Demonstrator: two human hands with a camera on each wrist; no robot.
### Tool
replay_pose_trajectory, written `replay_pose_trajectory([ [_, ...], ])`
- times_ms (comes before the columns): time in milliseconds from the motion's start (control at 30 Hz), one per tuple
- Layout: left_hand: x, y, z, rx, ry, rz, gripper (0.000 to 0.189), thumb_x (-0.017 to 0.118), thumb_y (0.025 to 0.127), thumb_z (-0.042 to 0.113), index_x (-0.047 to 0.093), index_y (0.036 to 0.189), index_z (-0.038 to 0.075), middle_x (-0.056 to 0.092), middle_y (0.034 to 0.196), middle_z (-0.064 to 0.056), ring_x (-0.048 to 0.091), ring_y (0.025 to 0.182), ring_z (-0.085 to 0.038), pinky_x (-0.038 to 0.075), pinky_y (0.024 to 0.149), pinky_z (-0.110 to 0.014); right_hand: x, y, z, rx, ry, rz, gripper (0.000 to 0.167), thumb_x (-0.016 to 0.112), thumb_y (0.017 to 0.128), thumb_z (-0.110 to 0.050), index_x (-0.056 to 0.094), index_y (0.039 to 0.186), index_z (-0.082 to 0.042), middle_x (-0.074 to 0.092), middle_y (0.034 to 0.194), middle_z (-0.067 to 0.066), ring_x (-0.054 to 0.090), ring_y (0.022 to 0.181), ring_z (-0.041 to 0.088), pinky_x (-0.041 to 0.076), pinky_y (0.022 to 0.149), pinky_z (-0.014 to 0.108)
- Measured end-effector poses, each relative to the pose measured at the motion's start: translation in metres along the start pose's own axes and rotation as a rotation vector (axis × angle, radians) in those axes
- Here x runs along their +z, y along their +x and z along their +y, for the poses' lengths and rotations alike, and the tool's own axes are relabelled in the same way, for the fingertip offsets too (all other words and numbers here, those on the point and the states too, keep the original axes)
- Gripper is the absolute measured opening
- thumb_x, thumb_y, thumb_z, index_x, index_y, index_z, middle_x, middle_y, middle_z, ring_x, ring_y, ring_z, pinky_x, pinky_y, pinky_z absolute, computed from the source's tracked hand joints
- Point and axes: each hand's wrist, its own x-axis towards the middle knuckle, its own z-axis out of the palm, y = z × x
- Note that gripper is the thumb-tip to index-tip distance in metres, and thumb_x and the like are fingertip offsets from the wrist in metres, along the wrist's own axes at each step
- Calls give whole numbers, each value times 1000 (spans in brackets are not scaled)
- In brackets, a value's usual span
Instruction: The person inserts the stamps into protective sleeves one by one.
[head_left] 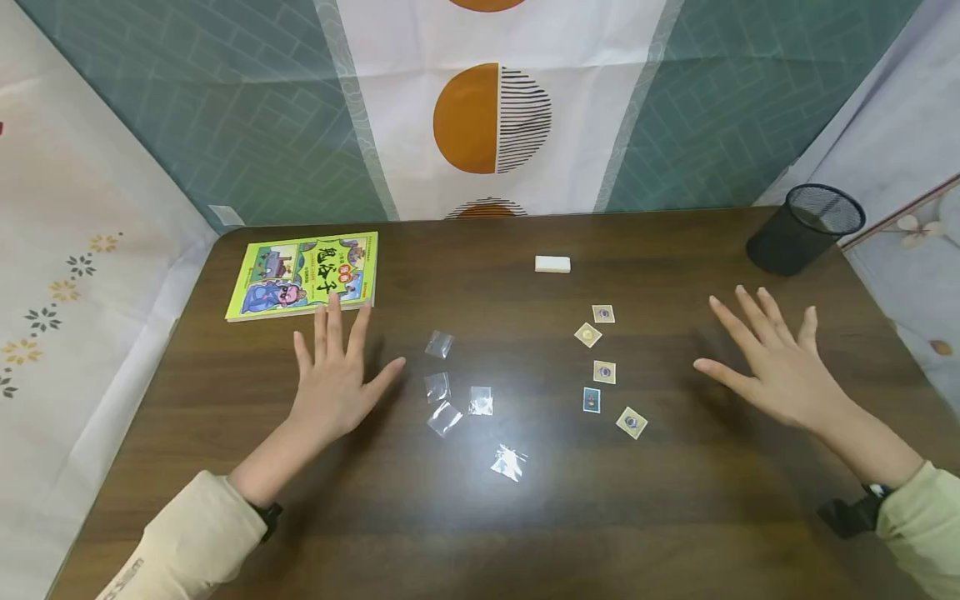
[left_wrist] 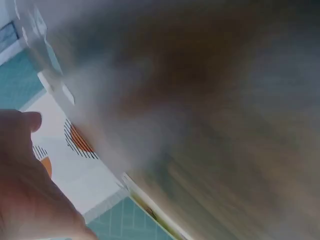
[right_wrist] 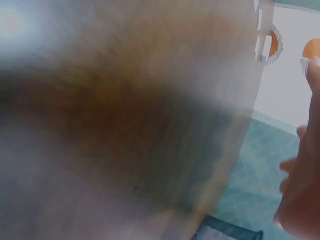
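Fingers spread, my left hand [head_left: 330, 387] hovers over the left half of the table, its fingertips near the lower edge of a yellow-green book [head_left: 303, 275]. Several small clear plastic bags [head_left: 481, 401] lie scattered to the right of that hand. My right hand [head_left: 787, 371], also with fingers splayed, is above the table's right side and holds nothing. Between the hands, right of the bags, several small square cards [head_left: 604, 372] lie flat, most cream-coloured and one blue card [head_left: 592, 400]. Both wrist views show only part of a hand and a blurred tabletop.
A white block [head_left: 552, 264] sits toward the back of the brown table [head_left: 480, 542]. At the back right corner stands a black mesh pen holder [head_left: 802, 229]. Patterned cloth [head_left: 525, 117] hangs behind the table, and pale cloths flank both sides.
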Motion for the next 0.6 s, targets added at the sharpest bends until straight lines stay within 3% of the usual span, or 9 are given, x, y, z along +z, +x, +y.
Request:
replay_pose_trajectory([
  [100, -1, 21, 6, 2, -75, -44, 90, 52, 89, 54, -1, 151, 16, -19, 152, -20, -18, 139, -38, -12, 103, -65, 2, 20, -1, -76, 83, -44, 74, 56, 92, -40, 15, 151, -23, 5, 156, 16, -4, 143, 32, -20, 100, 63],
  [200, -2, 44, 16, -22, -175, -71, 96, 59, 87, 48, -6, 150, 17, -23, 151, -20, -21, 138, -39, -14, 103, -64, 2, 39, -4, -102, 162, -67, 69, 58, 92, -36, 22, 149, -20, 14, 154, 19, 11, 141, 39, -8, 106, 63],
  [300, -5, 61, 26, -41, -251, -80, 99, 67, 83, 43, -1, 150, 17, -22, 151, -20, -20, 138, -40, -13, 105, -62, 2, 57, -11, -117, 207, -81, 67, 63, 89, -33, 31, 146, -16, 24, 149, 21, 24, 135, 43, 6, 108, 63],
  [367, -7, 69, 31, -36, -294, -95, 94, 71, 81, 39, 11, 149, 14, -6, 153, -23, -5, 140, -41, -3, 109, -59, 3, 68, -15, -140, 215, -78, 65, 67, 87, -31, 38, 142, -12, 33, 145, 21, 29, 133, 42, 13, 107, 62],
  [433, -10, 74, 34, -33, -339, -129, 83, 73, 80, 37, 27, 144, 10, 16, 148, -25, 15, 137, -40, 14, 110, -55, 3, 78, -19, -165, 228, -78, 62, 71, 84, -27, 45, 136, -8, 41, 140, 21, 33, 131, 42, 17, 106, 62],
  [533, -14, 79, 38, -38, -384, -191, 65, 74, 80, 32, 46, 132, 4, 46, 129, -22, 43, 118, -35, 38, 96, -49, 2, 93, -23, -155, 257, -95, 56, 75, 80, -24, 53, 127, -5, 53, 130, 19, 43, 125, 38, 28, 103, 56],
  [600, -16, 81, 40, -68, -382, -253, 60, 75, 79, 30, 51, 126, 2, 53, 120, -19, 49, 108, -32, 44, 87, -44, 0, 102, -25, -121, 277, -122, 51, 76, 78, -25, 58, 121, -5, 58, 123, 17, 50, 118, 35, 36, 98, 52],
])
